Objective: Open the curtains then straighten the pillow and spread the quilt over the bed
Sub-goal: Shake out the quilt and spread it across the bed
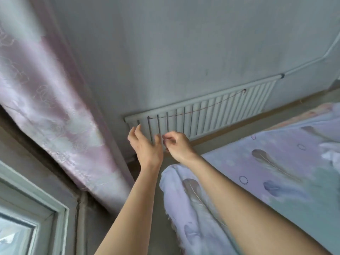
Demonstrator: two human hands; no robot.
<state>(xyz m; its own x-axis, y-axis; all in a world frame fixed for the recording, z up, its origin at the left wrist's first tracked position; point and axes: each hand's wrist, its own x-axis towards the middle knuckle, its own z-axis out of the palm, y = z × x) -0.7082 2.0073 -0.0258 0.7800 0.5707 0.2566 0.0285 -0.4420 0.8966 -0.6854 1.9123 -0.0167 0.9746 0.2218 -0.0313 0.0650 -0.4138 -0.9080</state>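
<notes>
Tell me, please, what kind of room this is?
Most likely a bedroom in a home: a bed with a pale lilac feather-print sheet, a pink patterned fabric curtain beside a window frame, and a white ribbed wall radiator.

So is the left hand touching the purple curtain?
Apart. The head view shows the left hand raised with fingers spread, and grey wall shows plainly between it and the curtain.
</notes>
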